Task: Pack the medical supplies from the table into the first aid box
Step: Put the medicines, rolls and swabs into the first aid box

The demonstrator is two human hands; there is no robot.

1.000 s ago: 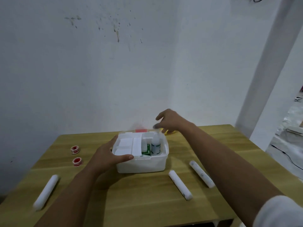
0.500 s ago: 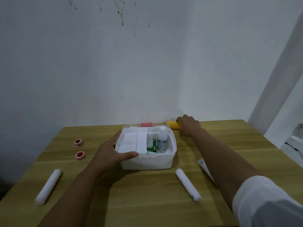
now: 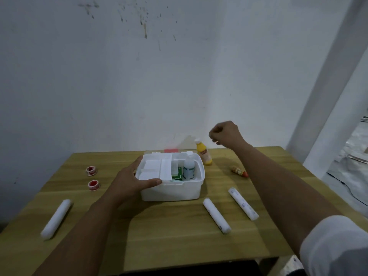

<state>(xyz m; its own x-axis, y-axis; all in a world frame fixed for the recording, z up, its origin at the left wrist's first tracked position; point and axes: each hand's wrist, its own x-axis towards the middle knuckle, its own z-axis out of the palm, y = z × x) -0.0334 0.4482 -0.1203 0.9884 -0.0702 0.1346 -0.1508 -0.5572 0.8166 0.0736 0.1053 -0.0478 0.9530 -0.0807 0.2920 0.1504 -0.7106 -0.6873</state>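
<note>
The right hand (image 3: pixel 226 134), curled shut on nothing I can make out, hovers above-right of the upright yellow bottle (image 3: pixel 204 153) near the table's far edge, while the left hand (image 3: pixel 131 181) clasps the box (image 3: pixel 175 191).

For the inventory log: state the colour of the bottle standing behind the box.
Yellow, with a white cap: the bottle, seen in the head view.

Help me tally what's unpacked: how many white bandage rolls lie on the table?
3: one left roll near the front-left edge, a middle roll before the box, a right roll beside it.
</note>
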